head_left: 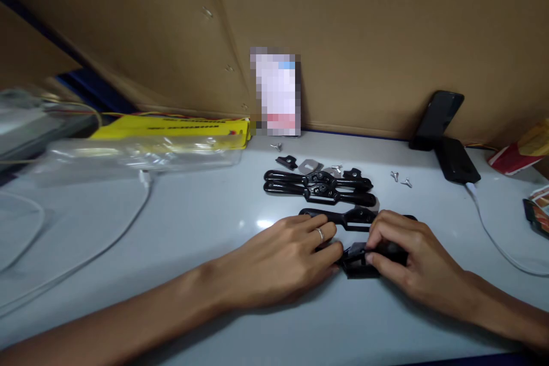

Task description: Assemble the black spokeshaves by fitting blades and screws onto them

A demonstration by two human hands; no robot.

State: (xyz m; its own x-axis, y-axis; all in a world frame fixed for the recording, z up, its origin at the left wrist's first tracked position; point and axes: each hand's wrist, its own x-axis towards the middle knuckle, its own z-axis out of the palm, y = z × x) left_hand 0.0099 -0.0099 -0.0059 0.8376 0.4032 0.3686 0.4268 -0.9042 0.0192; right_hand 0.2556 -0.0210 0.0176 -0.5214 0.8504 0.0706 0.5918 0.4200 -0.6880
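A black spokeshave (358,270) lies tilted on the table between my hands. My left hand (291,254), with a ring on one finger, is closed over its left handle. At the middle opening, my right hand (412,254) pinches with thumb and forefinger; its palm covers the right handle. A greyish flat piece shows in the opening, partly hidden by the fingertips. Just beyond my hands lies another black spokeshave body (360,217). Farther back are two more spokeshaves (319,190), side by side.
Behind the spokeshaves are a black lever cap (286,162), a flat steel blade (310,166) and thumb screws (401,179). A propped phone (441,114), a black power bank (457,161), a white cable (493,240), yellow packaging (171,127) and a clear plastic sleeve (141,154) surround them.
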